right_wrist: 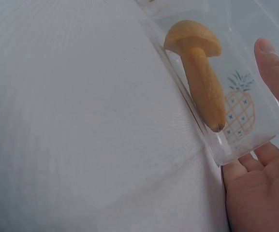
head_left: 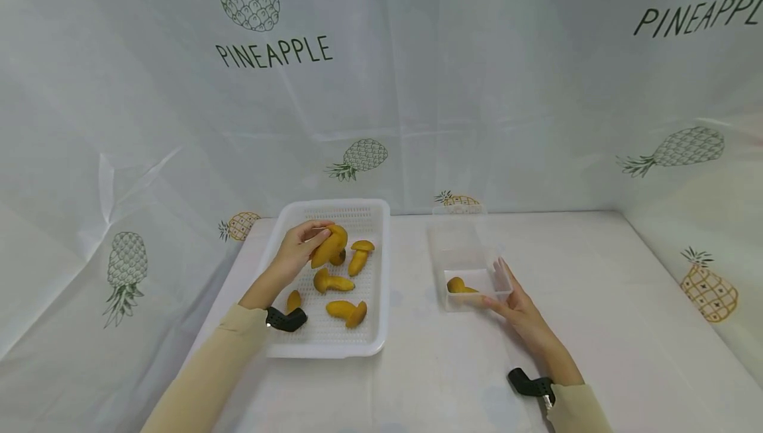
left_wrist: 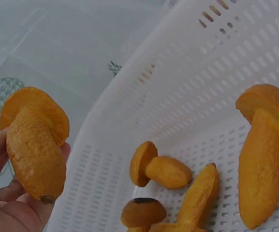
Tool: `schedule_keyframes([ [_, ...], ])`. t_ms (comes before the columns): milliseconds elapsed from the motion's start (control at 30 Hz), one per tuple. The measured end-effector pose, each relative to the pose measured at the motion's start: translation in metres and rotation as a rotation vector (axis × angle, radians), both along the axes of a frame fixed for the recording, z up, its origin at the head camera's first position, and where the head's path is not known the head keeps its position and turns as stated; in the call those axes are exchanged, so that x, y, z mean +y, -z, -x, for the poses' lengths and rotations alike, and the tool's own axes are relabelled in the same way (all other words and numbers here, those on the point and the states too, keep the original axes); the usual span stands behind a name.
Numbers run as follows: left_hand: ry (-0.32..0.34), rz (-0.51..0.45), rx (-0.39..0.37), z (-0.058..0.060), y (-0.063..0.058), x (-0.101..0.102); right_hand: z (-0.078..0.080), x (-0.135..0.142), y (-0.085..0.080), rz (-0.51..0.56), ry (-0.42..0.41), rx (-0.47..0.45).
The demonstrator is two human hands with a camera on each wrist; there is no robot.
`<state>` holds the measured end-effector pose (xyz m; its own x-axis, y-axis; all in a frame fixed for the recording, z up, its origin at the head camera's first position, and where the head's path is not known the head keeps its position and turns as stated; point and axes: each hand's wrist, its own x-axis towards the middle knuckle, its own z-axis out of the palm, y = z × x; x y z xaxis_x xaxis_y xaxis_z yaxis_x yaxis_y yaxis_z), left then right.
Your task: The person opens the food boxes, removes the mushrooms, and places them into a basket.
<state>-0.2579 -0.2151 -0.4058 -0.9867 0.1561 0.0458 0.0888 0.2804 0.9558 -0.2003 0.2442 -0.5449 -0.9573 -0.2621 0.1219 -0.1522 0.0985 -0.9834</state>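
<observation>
My left hand [head_left: 295,251] holds a yellow-orange mushroom [head_left: 330,246] over the white perforated basket [head_left: 386,274]. In the left wrist view, this mushroom [left_wrist: 36,154] has its cap up and its stem end down, with fingers behind it. Several similar mushrooms lie in the basket, among them one with a thick stem [left_wrist: 262,164]. On the right, my right hand [head_left: 521,314] grips the near right corner of a clear plastic box [head_left: 507,295], thumb at the front and fingers along the side. One mushroom [right_wrist: 199,72] lies inside that box along a wall.
The box's clear lid [head_left: 459,224] stands raised at the back. Basket and box sit side by side on a white-covered table [head_left: 417,367], a gap between them. A hanging sheet with pineapple prints [head_left: 507,89] closes off the back and sides.
</observation>
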Motion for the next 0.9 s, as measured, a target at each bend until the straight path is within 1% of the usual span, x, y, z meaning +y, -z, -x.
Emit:
schedule_keyframes([
  [200,-0.004,0.027,-0.029,-0.003,0.003,-0.013,0.001,0.001,0.000,-0.012,0.006,0.002],
  [433,-0.003,0.122,-0.068,-0.006,0.012,-0.025,0.000,0.000,0.000,0.005,-0.003,0.000],
  [500,-0.004,0.133,-0.079,-0.007,0.015,-0.027,0.000,0.000,0.000,0.005,-0.001,-0.001],
  [633,-0.015,0.151,-0.074,-0.008,0.019,-0.033,0.000,0.000,0.001,0.007,0.002,0.000],
  [800,-0.022,0.153,-0.074,-0.009,0.022,-0.038,0.000,0.001,0.002,0.008,0.000,-0.010],
  [900,0.007,0.087,-0.076,-0.011,0.021,-0.039,0.000,0.000,0.002,0.002,0.002,-0.016],
])
